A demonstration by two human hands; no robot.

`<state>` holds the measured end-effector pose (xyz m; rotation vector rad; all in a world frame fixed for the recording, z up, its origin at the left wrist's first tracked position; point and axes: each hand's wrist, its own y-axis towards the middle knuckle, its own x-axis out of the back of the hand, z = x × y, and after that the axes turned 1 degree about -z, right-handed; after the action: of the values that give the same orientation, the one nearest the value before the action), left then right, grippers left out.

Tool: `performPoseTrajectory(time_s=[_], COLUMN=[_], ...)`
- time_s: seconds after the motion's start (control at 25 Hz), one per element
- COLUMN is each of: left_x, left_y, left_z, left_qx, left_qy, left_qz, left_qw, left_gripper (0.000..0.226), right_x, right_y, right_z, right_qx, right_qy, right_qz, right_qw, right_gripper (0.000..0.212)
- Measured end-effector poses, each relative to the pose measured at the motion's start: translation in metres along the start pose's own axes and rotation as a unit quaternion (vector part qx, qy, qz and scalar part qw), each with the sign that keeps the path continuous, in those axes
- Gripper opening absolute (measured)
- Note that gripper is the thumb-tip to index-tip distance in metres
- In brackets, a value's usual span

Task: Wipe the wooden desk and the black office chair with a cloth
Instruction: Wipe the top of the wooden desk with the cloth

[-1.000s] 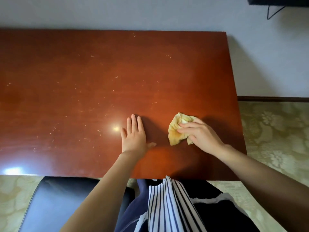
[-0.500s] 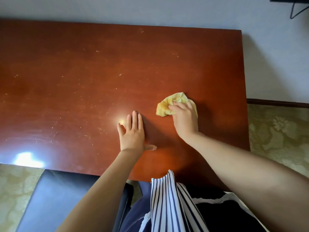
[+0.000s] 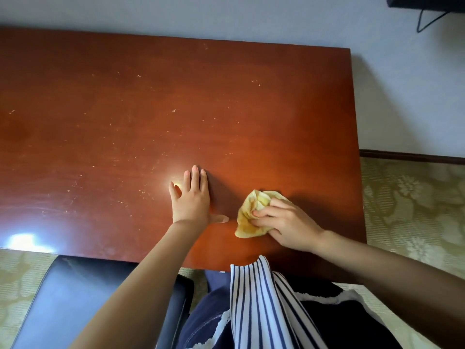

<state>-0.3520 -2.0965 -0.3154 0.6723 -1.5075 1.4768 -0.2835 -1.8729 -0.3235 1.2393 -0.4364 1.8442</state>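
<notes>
Head view, looking down: the wooden desk (image 3: 151,117) fills most of the frame, its reddish-brown top marked with fine pale scratches and specks and carrying two bright glare patches, one beside the near edge of the desk at far left and one just left of the left hand. Beyond the desk's far edge stands a pale wall (image 3: 226,13). Off the desk's right edge lies patterned floor covering (image 3: 412,202), with a dark skirting strip (image 3: 412,156) where it meets the wall. Below the desk's near edge, towards the left, the black office chair (image 3: 75,298) shows its glossy seat, partly pushed under the desk. The person's striped garment (image 3: 259,306) hangs at the desk's near edge, right of the chair.

On the desk, near its front edge, the left hand (image 3: 192,197) lies flat, palm down, fingers straight and slightly spread, thumb out to the side. Just right of it, apart from it, the right hand (image 3: 286,222) presses the yellow cloth (image 3: 251,215) onto the desk top, fingers curled over the bunched fabric. The cloth sits towards the desk's front right corner, crumpled, with a darker stained fold at its near side.
</notes>
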Motion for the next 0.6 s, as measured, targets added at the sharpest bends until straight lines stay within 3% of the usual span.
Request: performPoseTrajectory(time_s=[0.24, 0.4, 0.6], left_x=[0.0, -0.002, -0.005], left_y=[0.001, 0.002, 0.001], left_z=[0.0, 0.001, 0.001], left_qx=[-0.005, -0.01, -0.018], left_qy=[0.001, 0.0, -0.008], left_qz=[-0.014, -0.03, -0.04], left_qw=[1.0, 1.0, 0.999], left_gripper=[0.132, 0.133, 0.133], right_x=[0.04, 0.061, 0.055], right_y=[-0.004, 0.028, 0.102], right_z=[-0.046, -0.084, -0.113], right_qx=[-0.011, -0.187, -0.32], right_qy=[-0.046, -0.042, -0.093], right_qz=[0.054, 0.068, -0.019], right_qw=[0.997, 0.979, 0.943], right_gripper=[0.046, 0.038, 0.036])
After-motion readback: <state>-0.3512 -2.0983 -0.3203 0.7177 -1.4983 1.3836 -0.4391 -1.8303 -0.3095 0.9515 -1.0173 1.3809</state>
